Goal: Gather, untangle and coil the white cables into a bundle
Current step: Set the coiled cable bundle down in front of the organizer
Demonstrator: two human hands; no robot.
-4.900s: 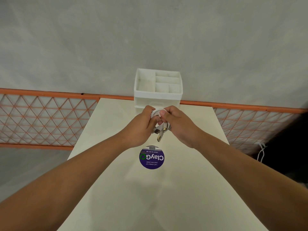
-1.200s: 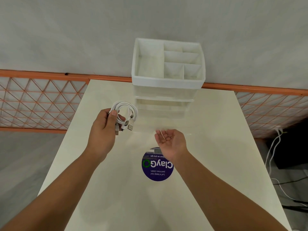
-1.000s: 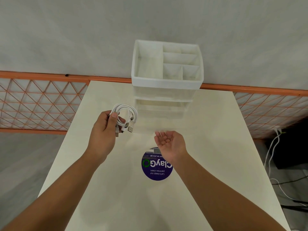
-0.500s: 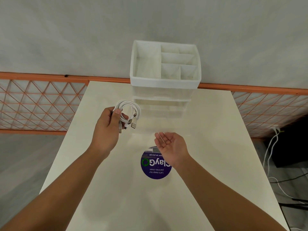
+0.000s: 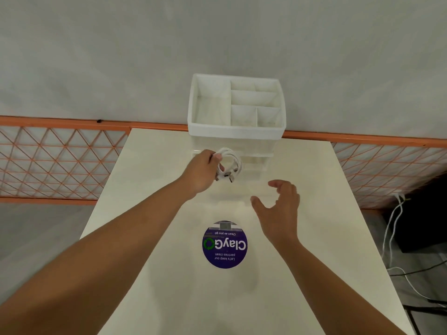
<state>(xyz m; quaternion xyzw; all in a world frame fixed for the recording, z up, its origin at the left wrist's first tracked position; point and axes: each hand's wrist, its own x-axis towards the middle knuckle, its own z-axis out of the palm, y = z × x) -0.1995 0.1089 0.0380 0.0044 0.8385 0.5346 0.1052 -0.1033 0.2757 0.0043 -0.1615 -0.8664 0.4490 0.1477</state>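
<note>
My left hand [image 5: 202, 169] grips a coiled bundle of white cables [image 5: 231, 163], held above the table just in front of the organiser's drawers. The plug ends hang down from the loop. To the right and nearer to me, my right hand [image 5: 278, 209] hovers over the table with fingers spread, holding nothing. The two hands are apart.
A white organiser [image 5: 235, 110] with several top compartments and clear drawers stands at the back of the cream table [image 5: 169, 274]. A round purple sticker [image 5: 225, 245] lies mid-table. An orange lattice rail [image 5: 60, 160] runs behind. Loose cables [image 5: 396, 226] hang off to the right.
My left hand has carried the cable bundle right and forward toward the organiser's drawers. My right hand has turned from palm up to palm down and shifted right.
</note>
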